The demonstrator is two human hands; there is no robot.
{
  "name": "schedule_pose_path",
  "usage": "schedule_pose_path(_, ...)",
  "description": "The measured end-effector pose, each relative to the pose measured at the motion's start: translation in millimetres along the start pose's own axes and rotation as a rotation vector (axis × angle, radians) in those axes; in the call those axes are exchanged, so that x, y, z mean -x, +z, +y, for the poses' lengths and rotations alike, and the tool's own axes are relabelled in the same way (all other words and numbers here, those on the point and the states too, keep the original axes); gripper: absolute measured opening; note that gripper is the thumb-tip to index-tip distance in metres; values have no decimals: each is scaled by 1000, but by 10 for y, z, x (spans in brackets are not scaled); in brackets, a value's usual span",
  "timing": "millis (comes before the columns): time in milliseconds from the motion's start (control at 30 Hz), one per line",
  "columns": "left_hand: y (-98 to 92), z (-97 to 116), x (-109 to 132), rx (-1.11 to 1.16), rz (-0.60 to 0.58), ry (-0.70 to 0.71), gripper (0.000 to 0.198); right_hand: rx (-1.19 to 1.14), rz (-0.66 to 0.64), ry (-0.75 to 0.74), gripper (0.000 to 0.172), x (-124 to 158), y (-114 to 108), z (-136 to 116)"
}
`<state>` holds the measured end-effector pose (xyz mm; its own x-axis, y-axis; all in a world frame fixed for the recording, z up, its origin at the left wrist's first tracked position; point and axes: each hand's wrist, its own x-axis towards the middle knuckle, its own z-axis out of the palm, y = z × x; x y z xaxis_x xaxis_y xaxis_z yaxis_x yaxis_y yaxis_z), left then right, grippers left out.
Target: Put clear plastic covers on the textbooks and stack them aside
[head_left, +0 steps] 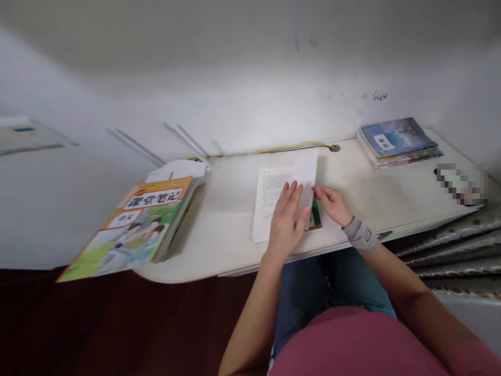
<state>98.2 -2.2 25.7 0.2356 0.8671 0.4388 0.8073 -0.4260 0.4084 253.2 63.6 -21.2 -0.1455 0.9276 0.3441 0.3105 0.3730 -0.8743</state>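
Note:
An open book point(270, 193) with printed text lies on the white desk in front of me. Its blank right-hand leaf point(306, 167) stands partly raised, and a strip of green cover point(315, 214) shows beneath it. My left hand point(287, 224) rests over the book's middle, fingers stretched out and thumb apart, holding nothing. At the raised leaf's right edge, my right hand point(332, 203) has its fingers bent and closed on the page. A grey band circles my right wrist.
At the left of the desk point(227, 209), a stack topped by a colourful notebook point(136, 224) juts past the edge. Several books point(399, 137) are piled at the back right, near a pixelated phone-like object point(460, 184). A yellow cable point(289, 148) runs along the wall.

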Motion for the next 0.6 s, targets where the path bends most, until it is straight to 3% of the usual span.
schedule_pose_path(100, 273, -47, -144, -86, -298, 11, 59, 118, 31, 60, 52, 62, -324, 229)
schedule_pose_path(200, 606, 34, -242, -208, -480, 33, 61, 506, 7, -8, 47, 255, -679, 377)
schedule_pose_path(300, 864, 159, -280, -290, -462, 55, 61, 888, -116, -42, 46, 516, -926, 422)
schedule_pose_path(367, 965, 214, -294, -309, -438, 78, 61, 1021, -198, -46, 47, 655, -1010, 432)
schedule_pose_path(600, 1068, 262, -341, -298, -403, 70, 57, 1061, -248, -83, 50, 740, -1061, 525)
